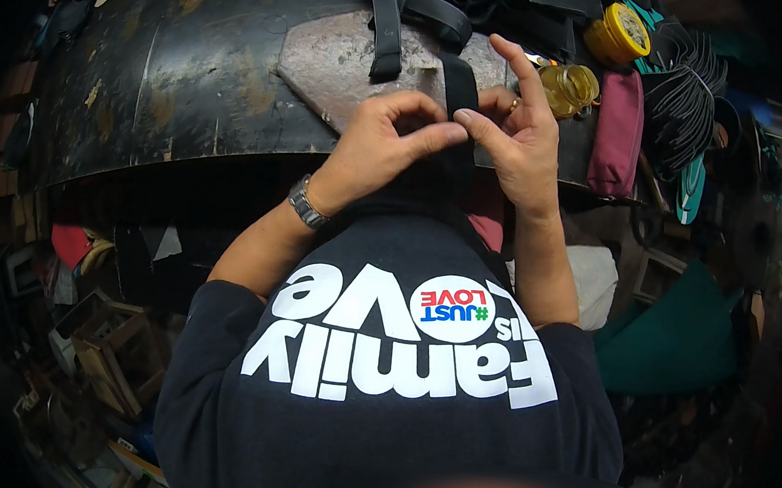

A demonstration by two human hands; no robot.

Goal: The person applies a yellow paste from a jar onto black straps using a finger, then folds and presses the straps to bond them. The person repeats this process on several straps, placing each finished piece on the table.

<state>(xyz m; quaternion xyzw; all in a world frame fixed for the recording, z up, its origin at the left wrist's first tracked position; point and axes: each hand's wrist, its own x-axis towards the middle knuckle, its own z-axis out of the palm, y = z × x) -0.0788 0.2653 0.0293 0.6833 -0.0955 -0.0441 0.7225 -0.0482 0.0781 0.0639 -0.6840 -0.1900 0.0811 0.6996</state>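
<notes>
A flat black strap [459,84] runs over the front edge of a grey stone slab [327,63] and down between my hands. My left hand [389,135] is closed, with thumb and index fingertip pinched at the strap's left edge. From the other side my right hand [521,140] grips the same strap; its thumb presses on the front while one finger points up and away. The lower end of the strap fades into the dark in front of my shirt. A second black strap [388,31] lies on the slab just beyond my left hand.
Black strips and sheets [543,19] pile up at the back. On the right are a glass jar [568,90] with yellowish contents, a yellow tub [619,33], a maroon pouch [616,137] and a bundle of dark strips [678,92]. The worn black table [185,75] curves along its front edge.
</notes>
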